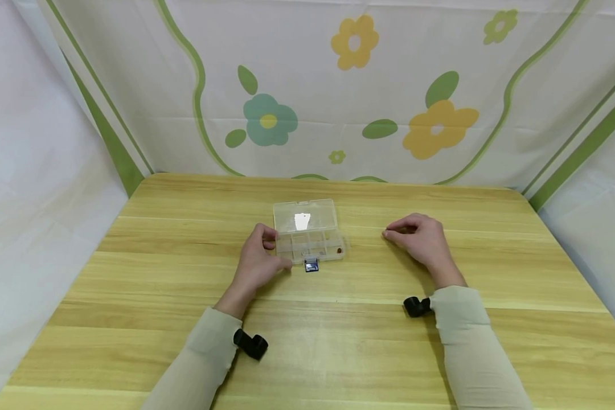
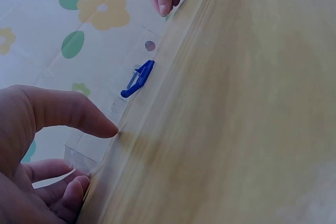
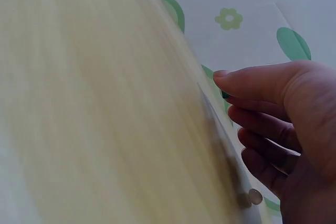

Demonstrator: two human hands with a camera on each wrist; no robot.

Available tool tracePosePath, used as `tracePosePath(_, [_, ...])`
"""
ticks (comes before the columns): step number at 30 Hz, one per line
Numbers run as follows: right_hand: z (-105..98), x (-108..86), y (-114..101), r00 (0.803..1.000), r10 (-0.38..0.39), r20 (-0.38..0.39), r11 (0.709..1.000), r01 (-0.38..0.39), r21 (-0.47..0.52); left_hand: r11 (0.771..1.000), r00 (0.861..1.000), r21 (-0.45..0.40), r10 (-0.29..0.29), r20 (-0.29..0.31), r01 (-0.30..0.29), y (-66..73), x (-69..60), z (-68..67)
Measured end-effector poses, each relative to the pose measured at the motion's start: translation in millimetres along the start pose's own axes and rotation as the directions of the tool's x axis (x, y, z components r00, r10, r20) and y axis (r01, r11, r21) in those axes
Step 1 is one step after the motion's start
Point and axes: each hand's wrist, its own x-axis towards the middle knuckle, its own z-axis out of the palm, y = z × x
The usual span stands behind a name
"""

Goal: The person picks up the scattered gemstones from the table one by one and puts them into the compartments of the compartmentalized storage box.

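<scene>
A clear plastic compartment box (image 1: pixel 310 245) stands on the table with its lid (image 1: pixel 318 213) raised at the back. On its front is a blue latch (image 2: pixel 139 78). My left hand (image 1: pixel 258 259) holds the box's left end, the thumb at the front and the other fingers at the side. A reddish-brown bead (image 1: pixel 339 250) sits in the front right compartment. To the right of the box, my right hand (image 1: pixel 422 239) pinches a tiny dark green piece (image 3: pixel 225 95) between thumb and index finger. Most of that piece is hidden by the fingertips.
A small round brownish thing (image 3: pixel 255 196) is beside the right hand in the right wrist view. The wooden table (image 1: pixel 338 341) reaches back to a white flowered curtain (image 1: pixel 307 142). Each wrist wears a black camera (image 1: pixel 251 344).
</scene>
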Motion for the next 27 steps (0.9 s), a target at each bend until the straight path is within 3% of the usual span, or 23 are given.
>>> tracePosePath(27, [23,2.8,-21,0.998,-0.057,0.030,0.997,0.056,0.044,1.000,1.000,0.001,0.009,-0.004,-0.009,0.3,0.5,-1.3])
